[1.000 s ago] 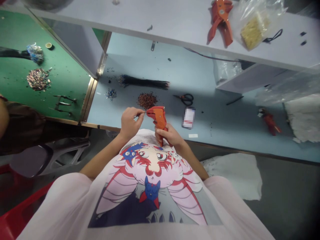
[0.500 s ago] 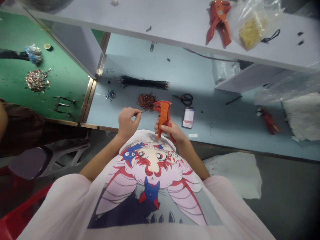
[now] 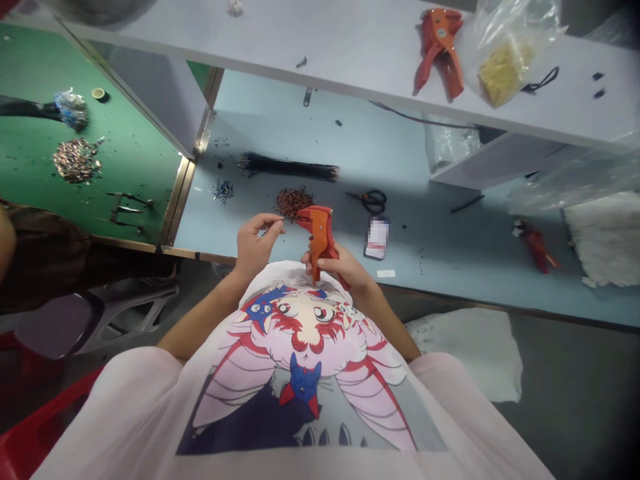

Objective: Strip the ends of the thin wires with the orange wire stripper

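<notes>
My right hand [image 3: 345, 265] is wrapped round the handles of an orange-red wire stripper [image 3: 320, 233], whose jaws point up and to the left. Pinched between the thumb and fingers of my left hand [image 3: 257, 243] is a thin dark wire [image 3: 281, 220]; its end lies close to the stripper's jaws, and I cannot tell whether it touches them. Just beyond both hands is a pile of small reddish-brown bits [image 3: 294, 201]. Behind that pile lies a bundle of black wires [image 3: 290, 167] with bare-looking ends.
Scissors [image 3: 369, 200] and a phone [image 3: 377, 238] lie to the right. A second wire stripper [image 3: 440, 50] and a plastic bag with yellow contents [image 3: 505, 70] sit on the raised shelf [image 3: 350, 40]. Another red-handled tool [image 3: 536, 247] is farther right. At left, a person's arm [image 3: 6, 243] shows.
The wire stripper in my right hand has shifted slightly left and tilted, bringing its jaws nearer my left hand. Less of the wire shows beyond my left fingertips.
</notes>
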The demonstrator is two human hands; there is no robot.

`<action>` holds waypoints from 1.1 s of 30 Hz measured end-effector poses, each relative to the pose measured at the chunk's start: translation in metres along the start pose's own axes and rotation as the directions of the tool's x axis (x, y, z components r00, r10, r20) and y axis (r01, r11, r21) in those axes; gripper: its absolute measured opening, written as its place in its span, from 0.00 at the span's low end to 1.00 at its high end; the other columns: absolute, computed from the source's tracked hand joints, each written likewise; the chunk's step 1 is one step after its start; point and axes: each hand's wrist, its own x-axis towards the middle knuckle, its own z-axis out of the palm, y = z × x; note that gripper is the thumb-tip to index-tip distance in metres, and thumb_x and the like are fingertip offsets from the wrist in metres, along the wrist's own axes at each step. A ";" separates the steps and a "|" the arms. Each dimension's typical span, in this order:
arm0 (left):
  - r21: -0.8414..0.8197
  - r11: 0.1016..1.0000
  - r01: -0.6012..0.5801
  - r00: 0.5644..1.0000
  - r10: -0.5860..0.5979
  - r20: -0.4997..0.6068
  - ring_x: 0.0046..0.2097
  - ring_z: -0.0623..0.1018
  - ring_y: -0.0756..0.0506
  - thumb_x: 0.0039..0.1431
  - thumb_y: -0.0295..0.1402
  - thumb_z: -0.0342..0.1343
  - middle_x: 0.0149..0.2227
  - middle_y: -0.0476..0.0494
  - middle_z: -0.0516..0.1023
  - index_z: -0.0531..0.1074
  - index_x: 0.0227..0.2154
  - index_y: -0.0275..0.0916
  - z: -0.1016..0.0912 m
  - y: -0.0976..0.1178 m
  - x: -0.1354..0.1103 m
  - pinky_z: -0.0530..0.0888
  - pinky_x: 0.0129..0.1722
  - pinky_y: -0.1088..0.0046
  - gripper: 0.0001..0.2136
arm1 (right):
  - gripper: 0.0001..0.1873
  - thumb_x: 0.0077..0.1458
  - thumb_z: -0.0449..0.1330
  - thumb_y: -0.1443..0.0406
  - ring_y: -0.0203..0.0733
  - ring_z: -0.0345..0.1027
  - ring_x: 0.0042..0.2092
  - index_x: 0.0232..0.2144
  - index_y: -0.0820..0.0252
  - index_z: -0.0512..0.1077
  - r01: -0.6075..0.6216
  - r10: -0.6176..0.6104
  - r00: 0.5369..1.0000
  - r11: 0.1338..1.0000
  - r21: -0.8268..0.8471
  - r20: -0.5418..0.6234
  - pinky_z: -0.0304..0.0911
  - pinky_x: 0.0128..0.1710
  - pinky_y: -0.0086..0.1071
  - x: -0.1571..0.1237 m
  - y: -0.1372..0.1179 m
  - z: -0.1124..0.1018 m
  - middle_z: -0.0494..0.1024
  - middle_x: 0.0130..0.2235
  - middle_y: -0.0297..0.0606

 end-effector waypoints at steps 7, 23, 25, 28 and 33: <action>0.101 0.993 -0.067 0.998 0.067 0.005 0.35 0.75 0.50 0.55 0.33 0.56 0.31 0.49 0.78 0.75 0.32 0.40 -0.001 0.000 0.000 0.71 0.39 0.72 0.05 | 0.22 0.47 0.64 0.63 0.40 0.71 0.34 0.44 0.61 0.62 -0.032 0.018 0.993 0.992 0.123 0.118 0.69 0.33 0.35 -0.003 -0.004 0.002 0.74 0.36 0.40; 0.306 0.900 -0.312 0.950 0.305 0.071 0.36 0.74 0.49 0.59 0.34 0.53 0.32 0.47 0.78 0.75 0.33 0.41 -0.003 0.003 0.000 0.69 0.39 0.70 0.07 | 0.23 0.48 0.66 0.61 0.42 0.73 0.35 0.44 0.63 0.64 -0.042 0.024 0.993 0.988 0.146 0.119 0.69 0.39 0.41 -0.001 0.000 0.004 0.75 0.38 0.42; 0.315 0.893 -0.323 0.946 0.314 0.079 0.36 0.74 0.48 0.59 0.34 0.53 0.33 0.47 0.78 0.75 0.33 0.41 -0.003 0.003 0.000 0.69 0.39 0.70 0.07 | 0.23 0.49 0.65 0.60 0.41 0.72 0.35 0.44 0.63 0.64 -0.038 0.020 0.992 0.989 0.144 0.127 0.69 0.39 0.41 -0.001 0.001 0.004 0.74 0.36 0.41; 0.317 0.886 -0.338 0.941 0.328 0.086 0.36 0.74 0.48 0.59 0.34 0.53 0.32 0.47 0.78 0.75 0.33 0.41 -0.003 0.003 0.000 0.69 0.39 0.70 0.07 | 0.22 0.49 0.65 0.59 0.41 0.72 0.35 0.43 0.63 0.65 -0.043 0.024 0.990 0.990 0.136 0.140 0.69 0.39 0.41 -0.002 0.000 0.005 0.73 0.35 0.40; 0.324 0.887 -0.328 0.944 0.317 0.088 0.35 0.74 0.48 0.59 0.35 0.53 0.32 0.47 0.78 0.75 0.32 0.41 -0.004 0.004 -0.001 0.69 0.39 0.70 0.07 | 0.21 0.48 0.65 0.58 0.40 0.71 0.33 0.41 0.64 0.66 -0.042 0.028 0.990 0.994 0.097 0.137 0.69 0.36 0.38 -0.004 -0.002 0.008 0.74 0.34 0.39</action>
